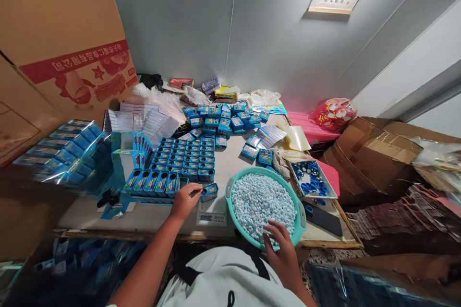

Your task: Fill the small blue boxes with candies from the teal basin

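A small blue tin (pixel 209 193) with a round opening rests on the white kitchen scale (pixel 212 218). My left hand (pixel 186 200) is at the tin's left end, fingers and thumb closed together against it; the exact contact is hard to see. To the right of the scale stands a turquoise plastic basin (pixel 301 232) filled with small pale blue and white pellet-like pieces (pixel 262 201). Over the near rim of the basin reaches my right hand (pixel 280 248), its fingers apart and touching the pieces.
Rows of blue tins (pixel 194 158) stand left of the scale, and loose tins (pixel 223 120) are heaped behind. A white box of blue caps (pixel 312 180) and a dark phone (pixel 324 219) lie at right. Large cardboard cartons (pixel 68 24) flank the table's left side.
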Tool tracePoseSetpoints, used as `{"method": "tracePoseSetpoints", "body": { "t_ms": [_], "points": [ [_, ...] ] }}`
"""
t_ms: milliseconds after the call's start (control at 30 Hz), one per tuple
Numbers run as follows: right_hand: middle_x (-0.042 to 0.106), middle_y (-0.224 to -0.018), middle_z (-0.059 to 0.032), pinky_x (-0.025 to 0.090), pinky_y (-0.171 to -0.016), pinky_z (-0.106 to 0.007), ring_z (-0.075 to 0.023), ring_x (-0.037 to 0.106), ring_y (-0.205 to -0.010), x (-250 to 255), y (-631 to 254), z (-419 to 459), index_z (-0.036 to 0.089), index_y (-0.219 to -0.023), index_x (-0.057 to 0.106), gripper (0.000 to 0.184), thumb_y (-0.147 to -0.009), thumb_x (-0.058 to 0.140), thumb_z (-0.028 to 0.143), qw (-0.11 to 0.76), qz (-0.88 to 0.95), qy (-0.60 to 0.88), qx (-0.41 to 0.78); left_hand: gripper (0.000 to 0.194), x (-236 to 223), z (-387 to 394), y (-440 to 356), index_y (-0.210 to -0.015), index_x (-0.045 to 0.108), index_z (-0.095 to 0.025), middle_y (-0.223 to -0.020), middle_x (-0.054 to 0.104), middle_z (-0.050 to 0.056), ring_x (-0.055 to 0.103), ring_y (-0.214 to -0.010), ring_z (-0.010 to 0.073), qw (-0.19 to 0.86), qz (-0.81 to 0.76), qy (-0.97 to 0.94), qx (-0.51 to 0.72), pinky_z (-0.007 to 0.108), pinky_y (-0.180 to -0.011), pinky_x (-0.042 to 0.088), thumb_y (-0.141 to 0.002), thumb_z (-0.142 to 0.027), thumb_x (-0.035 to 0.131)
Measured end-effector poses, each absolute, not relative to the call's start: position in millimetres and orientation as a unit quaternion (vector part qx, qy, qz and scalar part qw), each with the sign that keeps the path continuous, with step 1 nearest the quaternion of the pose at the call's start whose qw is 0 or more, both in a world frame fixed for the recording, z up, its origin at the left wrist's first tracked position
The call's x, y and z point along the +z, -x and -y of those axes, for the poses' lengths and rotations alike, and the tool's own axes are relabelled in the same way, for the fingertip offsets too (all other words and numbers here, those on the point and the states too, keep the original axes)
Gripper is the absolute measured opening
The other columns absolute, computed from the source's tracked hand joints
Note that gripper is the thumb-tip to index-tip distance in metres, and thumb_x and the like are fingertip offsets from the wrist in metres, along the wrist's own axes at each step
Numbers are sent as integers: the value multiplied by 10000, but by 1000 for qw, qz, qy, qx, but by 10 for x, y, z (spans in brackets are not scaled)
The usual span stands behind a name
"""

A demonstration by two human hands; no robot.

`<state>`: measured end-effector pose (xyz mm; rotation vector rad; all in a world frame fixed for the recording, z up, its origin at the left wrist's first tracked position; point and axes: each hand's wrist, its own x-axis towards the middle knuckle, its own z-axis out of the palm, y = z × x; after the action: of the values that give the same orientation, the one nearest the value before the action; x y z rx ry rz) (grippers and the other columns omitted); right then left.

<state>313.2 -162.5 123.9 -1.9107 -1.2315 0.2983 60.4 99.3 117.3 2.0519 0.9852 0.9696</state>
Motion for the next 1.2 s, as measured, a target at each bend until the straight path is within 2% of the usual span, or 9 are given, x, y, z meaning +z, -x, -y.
{"method": "tracePoseSetpoints", "body": {
  "t_ms": [200,500,633,800,900,1200],
  "points": [
    [589,-1197,-105,536,-930,-455,-263,596,-1121,1203,-3113,1626,256,-1040,671,214,-936,508,348,412,495,759,101,142,1115,-1002,-658,-888,721,-222,-977,738,52,687,-951,186,333,-376,-788,357,354,-873,563,-874,-246,581],
    [617,-1160,-94,582,-859,-371,-243,639,-1072,1179,-3132,1675,269,-1012,680,217,-931,527,399,421,487,763,58,183,1055,-1026,-689,-970,733,-228,-1021,756,57,711,-965,211,306,-378,-808,332,388,-884,580,-870,-258,583],
    [631,-1146,-87,600,-799,-334,-243,663,-1046,1082,-3183,1693,275,-1021,682,203,-928,547,395,403,507,761,38,177,1047,-1043,-695,-971,729,-221,-1093,737,70,695,-1029,220,288,-372,-817,334,406,-930,568,-874,-266,587],
    [643,-1138,-92,596,-839,-342,-246,672,-1046,963,-3271,1721,275,-1052,676,186,-921,566,349,393,543,741,17,257,1095,-989,-666,-1142,672,-245,-1268,651,73,627,-1170,211,240,-372,-818,367,403,-998,536,-906,-265,571],
    [640,-1151,-94,593,-846,-341,-247,669,-1055,968,-3267,1728,274,-1064,672,195,-927,553,345,390,540,745,25,287,1134,-930,-604,-1200,630,-257,-1278,628,67,597,-1203,197,208,-371,-813,397,403,-1029,512,-928,-227,541],
    [640,-1148,-101,563,-899,-356,-229,650,-1066,1086,-3127,1625,259,-1082,657,217,-929,512,305,359,547,750,99,267,1165,-734,-324,-1151,615,-238,-1205,630,63,601,-1151,189,156,-367,-802,445,402,-1004,508,-907,-146,555]
  ]
}}
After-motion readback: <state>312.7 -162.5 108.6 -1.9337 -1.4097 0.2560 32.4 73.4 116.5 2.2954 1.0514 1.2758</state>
